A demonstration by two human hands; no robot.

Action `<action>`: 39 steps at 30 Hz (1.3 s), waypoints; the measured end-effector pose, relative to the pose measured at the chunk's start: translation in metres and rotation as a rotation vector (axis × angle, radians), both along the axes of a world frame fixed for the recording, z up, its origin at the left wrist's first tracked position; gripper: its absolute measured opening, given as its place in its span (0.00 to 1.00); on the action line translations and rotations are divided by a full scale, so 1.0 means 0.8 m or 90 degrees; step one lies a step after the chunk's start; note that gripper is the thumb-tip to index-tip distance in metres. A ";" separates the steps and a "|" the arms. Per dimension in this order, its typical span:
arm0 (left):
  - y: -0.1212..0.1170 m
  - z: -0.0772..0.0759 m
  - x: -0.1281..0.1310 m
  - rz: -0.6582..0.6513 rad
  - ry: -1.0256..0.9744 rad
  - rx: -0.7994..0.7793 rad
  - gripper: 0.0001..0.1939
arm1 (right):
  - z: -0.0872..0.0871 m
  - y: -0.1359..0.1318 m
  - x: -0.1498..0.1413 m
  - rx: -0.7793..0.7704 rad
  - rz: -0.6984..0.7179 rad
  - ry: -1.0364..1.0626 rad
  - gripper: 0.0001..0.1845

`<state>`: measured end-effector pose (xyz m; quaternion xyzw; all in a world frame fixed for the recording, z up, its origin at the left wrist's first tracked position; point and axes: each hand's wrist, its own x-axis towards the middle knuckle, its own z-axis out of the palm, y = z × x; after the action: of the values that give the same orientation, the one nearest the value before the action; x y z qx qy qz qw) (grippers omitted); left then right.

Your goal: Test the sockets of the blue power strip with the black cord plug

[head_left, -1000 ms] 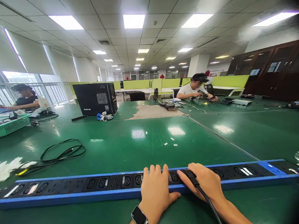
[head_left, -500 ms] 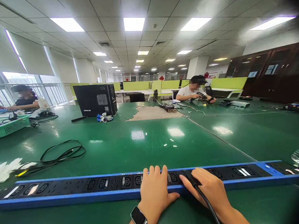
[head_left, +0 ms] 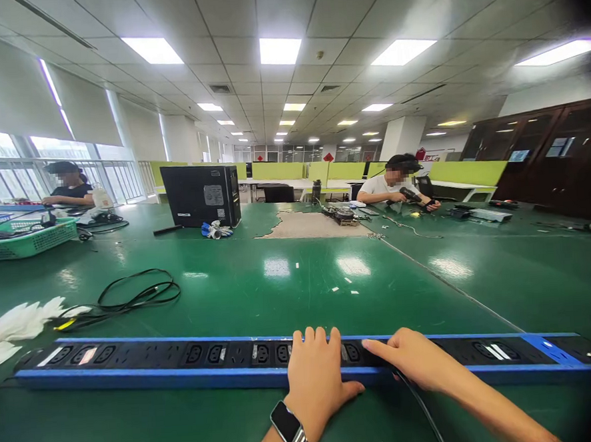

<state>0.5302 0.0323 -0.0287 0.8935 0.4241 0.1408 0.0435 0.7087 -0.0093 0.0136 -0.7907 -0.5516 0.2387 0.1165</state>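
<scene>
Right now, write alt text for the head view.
The left hand lies across a blue-edged black power strip on a green table; a black cable trails from under the right hand. Beyond stands a black computer tower.

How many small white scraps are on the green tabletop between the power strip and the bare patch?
4: a lone scrap at left; three to its right: the left one, far one and right one. Others may be hidden.

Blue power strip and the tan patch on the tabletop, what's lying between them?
Four small white scraps lie on the green tabletop between the blue power strip and the tan patch, as the head view shows.
</scene>
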 end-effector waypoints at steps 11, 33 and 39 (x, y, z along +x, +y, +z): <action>-0.002 0.007 0.001 0.006 0.019 -0.027 0.39 | -0.021 -0.010 0.007 0.007 -0.011 0.172 0.33; 0.001 0.010 0.001 0.010 0.015 -0.029 0.39 | -0.099 -0.034 -0.030 0.242 -0.238 0.765 0.33; 0.001 0.006 0.002 0.015 0.011 -0.012 0.39 | -0.106 -0.029 -0.036 0.210 -0.231 0.716 0.35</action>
<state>0.5318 0.0329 -0.0235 0.8893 0.4362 0.1295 0.0467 0.6799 -0.0324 -0.0714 -0.5966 -0.2920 0.5070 0.5492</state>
